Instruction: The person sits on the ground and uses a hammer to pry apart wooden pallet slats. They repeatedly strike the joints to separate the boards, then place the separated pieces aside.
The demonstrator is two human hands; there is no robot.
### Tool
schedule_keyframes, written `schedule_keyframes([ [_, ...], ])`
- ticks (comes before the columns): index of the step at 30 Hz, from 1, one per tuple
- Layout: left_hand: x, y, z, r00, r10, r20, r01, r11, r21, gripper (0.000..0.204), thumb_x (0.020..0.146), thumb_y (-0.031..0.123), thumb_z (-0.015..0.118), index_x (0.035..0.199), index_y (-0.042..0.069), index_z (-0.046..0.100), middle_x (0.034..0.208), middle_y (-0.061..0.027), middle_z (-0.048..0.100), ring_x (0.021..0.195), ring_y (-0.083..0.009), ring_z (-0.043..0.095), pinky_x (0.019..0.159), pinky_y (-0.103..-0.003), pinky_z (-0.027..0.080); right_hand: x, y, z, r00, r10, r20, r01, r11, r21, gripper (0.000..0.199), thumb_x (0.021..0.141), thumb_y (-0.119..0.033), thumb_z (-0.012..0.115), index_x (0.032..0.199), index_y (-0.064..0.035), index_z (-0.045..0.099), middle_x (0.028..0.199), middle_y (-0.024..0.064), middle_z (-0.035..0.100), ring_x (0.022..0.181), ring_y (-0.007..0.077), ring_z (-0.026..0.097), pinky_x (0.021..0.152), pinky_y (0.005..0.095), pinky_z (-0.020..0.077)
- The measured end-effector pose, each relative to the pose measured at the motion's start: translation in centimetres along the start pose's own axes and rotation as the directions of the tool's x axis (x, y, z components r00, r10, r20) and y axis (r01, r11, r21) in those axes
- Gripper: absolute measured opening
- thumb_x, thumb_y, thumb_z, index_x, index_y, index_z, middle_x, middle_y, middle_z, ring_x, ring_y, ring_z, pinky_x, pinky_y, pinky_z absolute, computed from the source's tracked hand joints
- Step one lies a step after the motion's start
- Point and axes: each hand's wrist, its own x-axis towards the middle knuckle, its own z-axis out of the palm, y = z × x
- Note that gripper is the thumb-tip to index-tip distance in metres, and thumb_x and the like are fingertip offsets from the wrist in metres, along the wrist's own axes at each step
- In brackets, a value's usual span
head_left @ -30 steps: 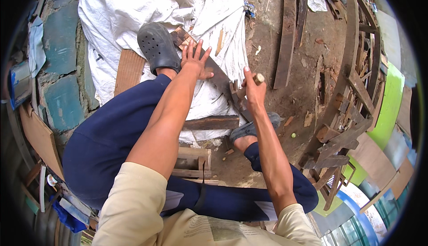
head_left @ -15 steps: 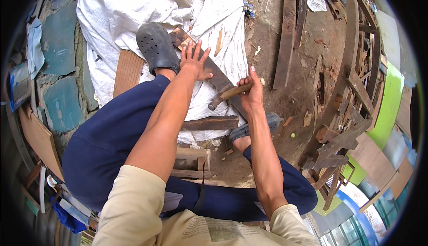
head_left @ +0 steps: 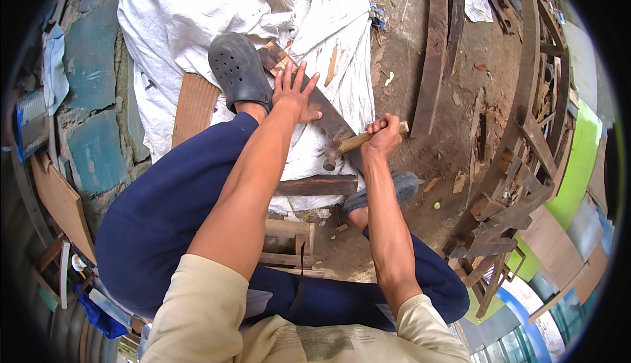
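My left hand [head_left: 296,96] lies with fingers spread on a dark wooden plank [head_left: 333,121]. The plank slants across a white sheet [head_left: 171,8], and its upper end shows bare, lighter wood. Fingers wrapped round the wooden handle, my right hand [head_left: 385,135] grips a hammer [head_left: 355,143]. The dark metal head of that hammer is over the plank's lower part; whether they touch I cannot tell. Beside my left hand, a black clog [head_left: 240,67] on one foot stands at the plank's upper end. Below the hammer, a short dark beam [head_left: 315,185] lies crosswise.
A reddish-brown board [head_left: 194,110] lies left of the clog. My other clog [head_left: 394,189] is on the dirt at right. Long dark planks [head_left: 434,54] and a heap of scrap wood [head_left: 499,225] lie further right. A small wooden frame [head_left: 289,231] stands between my legs.
My right hand has closed fully round the hammer handle; its thumb pointed up before. The handle and head have shifted slightly. My left hand stays on the plank.
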Motion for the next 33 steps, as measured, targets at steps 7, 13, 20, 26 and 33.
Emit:
schedule_keyframes([
  [7,0.0,0.5,-0.3,1.000,-0.002,0.016,0.002,1.000,0.007,0.108,0.083,0.080,0.047,0.157,0.035,-0.017,0.161,-0.0087,-0.030,0.145,-0.0382,-0.032,0.117,-0.055,-0.011,7.6,-6.2,-2.6,0.848,-0.519,0.109,0.522,0.853,-0.005,0.023,0.086,-0.013,0.052,0.064,-0.0114,0.045,0.058,0.0017,0.044,0.052,0.0138,0.045,0.056,0.0311,0.0403],
  [13,0.0,0.1,-0.3,0.997,-0.037,0.060,0.036,0.999,0.020,0.109,0.082,0.081,0.046,0.157,0.034,-0.017,0.161,-0.0095,-0.031,0.144,-0.0398,-0.034,0.116,-0.057,-0.010,3.3,-9.5,-5.1,0.808,-0.303,0.506,0.409,0.906,-0.110,0.020,0.086,-0.012,0.052,0.067,-0.0099,0.047,0.059,0.0029,0.050,0.054,0.0117,0.047,0.058,0.0300,0.0419],
  [20,0.4,0.9,0.0,1.000,-0.010,0.021,0.009,0.999,0.052,0.109,0.081,0.082,0.045,0.156,0.034,-0.017,0.161,-0.0102,-0.031,0.143,-0.0405,-0.035,0.115,-0.059,-0.012,-2.2,-3.8,-7.9,0.740,-0.014,0.672,0.419,0.792,-0.445,0.016,0.087,-0.014,0.056,0.079,-0.0005,0.055,0.081,0.0086,0.059,0.077,0.0183,0.056,0.078,0.0347,0.0486],
  [26,0.1,0.1,-0.2,0.999,-0.034,0.031,0.032,0.999,0.039,0.108,0.082,0.082,0.045,0.156,0.034,-0.018,0.161,-0.0095,-0.032,0.143,-0.0396,-0.035,0.115,-0.058,-0.012,-8.4,-8.0,-7.3,0.788,-0.250,0.562,0.601,0.117,-0.791,0.029,0.085,-0.019,0.074,0.106,-0.0028,0.063,0.097,0.0138,0.061,0.086,0.0324,0.062,0.078,0.0416,0.0505],
  [33,-0.1,0.2,-0.2,1.000,-0.017,0.010,0.016,0.999,0.033,0.107,0.083,0.081,0.045,0.156,0.034,-0.018,0.161,-0.0082,-0.032,0.144,-0.0374,-0.034,0.116,-0.057,-0.012,-8.2,-8.4,-7.3,0.749,0.277,0.602,0.625,-0.597,-0.502,0.027,0.097,-0.032,0.057,0.096,-0.0061,0.064,0.086,0.0193,0.068,0.074,0.0375,0.070,0.064,0.0444,0.0554],
])
